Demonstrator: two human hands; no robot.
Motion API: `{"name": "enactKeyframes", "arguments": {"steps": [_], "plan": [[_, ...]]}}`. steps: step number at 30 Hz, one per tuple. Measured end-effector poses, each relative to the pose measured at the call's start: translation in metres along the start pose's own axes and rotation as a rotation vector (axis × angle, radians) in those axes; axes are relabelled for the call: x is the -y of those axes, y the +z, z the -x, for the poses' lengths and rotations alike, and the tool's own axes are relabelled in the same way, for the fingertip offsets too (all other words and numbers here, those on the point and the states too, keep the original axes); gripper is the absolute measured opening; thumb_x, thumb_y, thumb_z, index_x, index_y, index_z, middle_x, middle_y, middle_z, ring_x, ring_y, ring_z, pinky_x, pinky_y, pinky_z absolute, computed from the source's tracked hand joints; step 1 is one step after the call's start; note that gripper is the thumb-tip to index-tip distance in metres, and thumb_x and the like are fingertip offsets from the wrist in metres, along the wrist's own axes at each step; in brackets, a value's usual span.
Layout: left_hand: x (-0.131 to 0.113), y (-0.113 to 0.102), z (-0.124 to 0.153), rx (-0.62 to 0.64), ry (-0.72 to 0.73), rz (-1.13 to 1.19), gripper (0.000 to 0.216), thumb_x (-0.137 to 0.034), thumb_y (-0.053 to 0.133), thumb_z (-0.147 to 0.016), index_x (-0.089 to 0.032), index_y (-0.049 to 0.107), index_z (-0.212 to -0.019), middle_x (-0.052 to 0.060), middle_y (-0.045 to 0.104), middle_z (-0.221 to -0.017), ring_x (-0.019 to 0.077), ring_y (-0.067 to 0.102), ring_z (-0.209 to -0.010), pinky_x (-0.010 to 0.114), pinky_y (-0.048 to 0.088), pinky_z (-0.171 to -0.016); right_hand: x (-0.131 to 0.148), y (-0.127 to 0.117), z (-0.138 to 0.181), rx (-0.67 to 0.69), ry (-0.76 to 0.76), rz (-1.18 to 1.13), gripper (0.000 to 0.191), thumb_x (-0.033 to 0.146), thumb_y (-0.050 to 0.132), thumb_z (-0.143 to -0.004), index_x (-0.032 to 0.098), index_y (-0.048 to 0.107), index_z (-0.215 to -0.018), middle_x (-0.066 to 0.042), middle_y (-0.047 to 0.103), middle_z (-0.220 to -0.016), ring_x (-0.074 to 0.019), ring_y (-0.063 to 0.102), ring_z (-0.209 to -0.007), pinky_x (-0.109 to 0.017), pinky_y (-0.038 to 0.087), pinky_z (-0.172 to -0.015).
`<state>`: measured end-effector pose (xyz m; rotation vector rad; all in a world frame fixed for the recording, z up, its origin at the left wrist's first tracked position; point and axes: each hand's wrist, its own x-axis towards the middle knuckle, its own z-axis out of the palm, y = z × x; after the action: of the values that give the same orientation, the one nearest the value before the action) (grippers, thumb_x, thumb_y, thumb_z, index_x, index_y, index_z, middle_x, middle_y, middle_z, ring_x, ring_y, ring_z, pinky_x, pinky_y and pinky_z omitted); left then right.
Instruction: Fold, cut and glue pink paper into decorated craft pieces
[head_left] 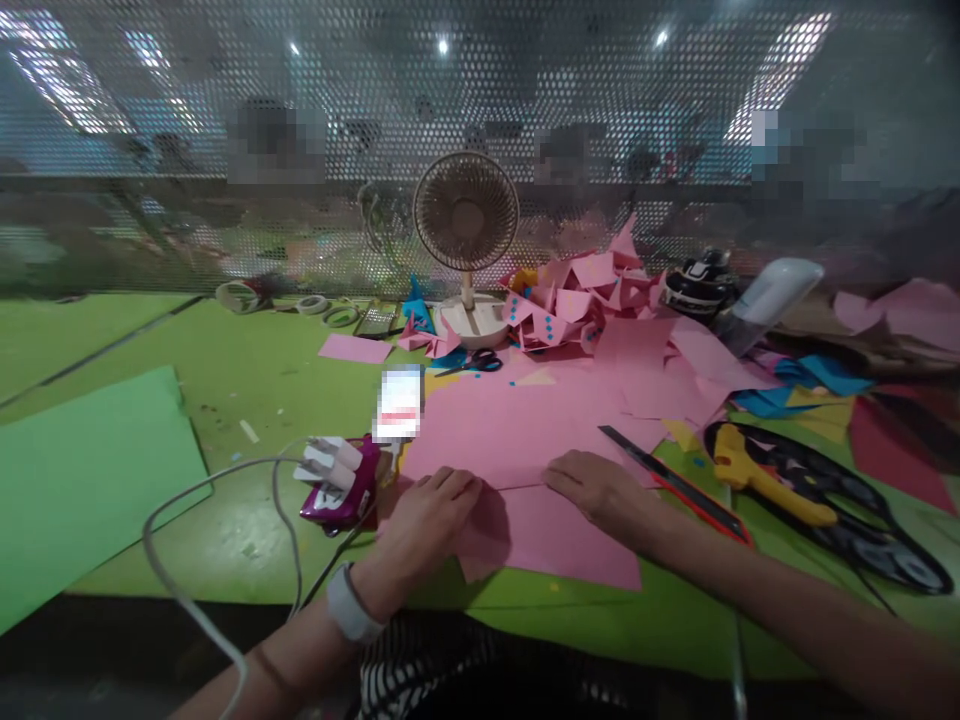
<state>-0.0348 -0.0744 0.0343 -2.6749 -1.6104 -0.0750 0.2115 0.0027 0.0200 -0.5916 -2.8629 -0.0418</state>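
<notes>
Pink paper (517, 420) lies on the green table in front of me, with a straight edge or fold line running between my hands. My left hand (431, 515), a pale band on its wrist, rests on the paper's left part, fingers lying close together and slightly bent. On the right, my right hand (592, 485) lies flat on the paper near that line, fingers stretched to the left. The undersides of both hands are hidden. Just beyond the right hand is a box cutter (675, 485) with a red edge, its black end pointing away from me.
A fan (466, 215) stands at the back beside a pile of folded pink paper pieces (577, 290). Scissors (480, 362), a bright phone screen (399, 402), a purple power adapter (341, 490) with a cable, a yellow-handled glue gun (772, 480) and green sheet (97, 480) surround the paper.
</notes>
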Motion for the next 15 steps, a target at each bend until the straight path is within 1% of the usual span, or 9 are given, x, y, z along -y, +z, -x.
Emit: {"name": "enactKeyframes", "arguments": {"steps": [4, 9, 12, 15], "plan": [[0.006, -0.002, -0.003, 0.033, 0.029, 0.002, 0.025, -0.012, 0.045, -0.084, -0.017, 0.051, -0.107, 0.005, 0.056, -0.1, 0.0193, 0.051, -0.09, 0.032, 0.046, -0.074, 0.0, 0.003, 0.0, -0.001, -0.072, 0.14, 0.032, -0.002, 0.038, -0.08, 0.01, 0.054, -0.106, -0.012, 0.058, -0.097, -0.0209, 0.052, -0.084, -0.036, 0.045, -0.071], [0.01, 0.002, -0.003, 0.007, 0.072, -0.019, 0.028, -0.012, 0.043, -0.085, -0.016, 0.048, -0.112, 0.007, 0.056, -0.1, 0.0192, 0.052, -0.091, 0.032, 0.046, -0.073, 0.002, 0.008, 0.002, 0.006, -0.074, 0.22, 0.035, -0.003, 0.037, -0.08, 0.008, 0.053, -0.109, -0.013, 0.058, -0.098, -0.0227, 0.052, -0.086, -0.038, 0.044, -0.072], [0.011, 0.005, -0.002, -0.009, 0.085, -0.022, 0.029, -0.01, 0.042, -0.085, -0.016, 0.047, -0.114, 0.007, 0.056, -0.101, 0.0194, 0.051, -0.092, 0.032, 0.046, -0.074, 0.001, 0.007, 0.001, 0.012, -0.071, 0.21, 0.032, -0.001, 0.039, -0.081, 0.007, 0.053, -0.109, -0.014, 0.057, -0.098, -0.0234, 0.051, -0.087, -0.039, 0.043, -0.075], [0.013, 0.007, -0.004, -0.012, 0.055, -0.002, 0.027, -0.011, 0.044, -0.084, -0.015, 0.049, -0.11, 0.007, 0.056, -0.1, 0.0198, 0.051, -0.091, 0.034, 0.045, -0.076, -0.001, 0.008, 0.0, -0.029, -0.058, 0.149, 0.029, 0.002, 0.039, -0.083, 0.008, 0.053, -0.108, -0.013, 0.057, -0.099, -0.0232, 0.05, -0.09, -0.04, 0.042, -0.078]]}}
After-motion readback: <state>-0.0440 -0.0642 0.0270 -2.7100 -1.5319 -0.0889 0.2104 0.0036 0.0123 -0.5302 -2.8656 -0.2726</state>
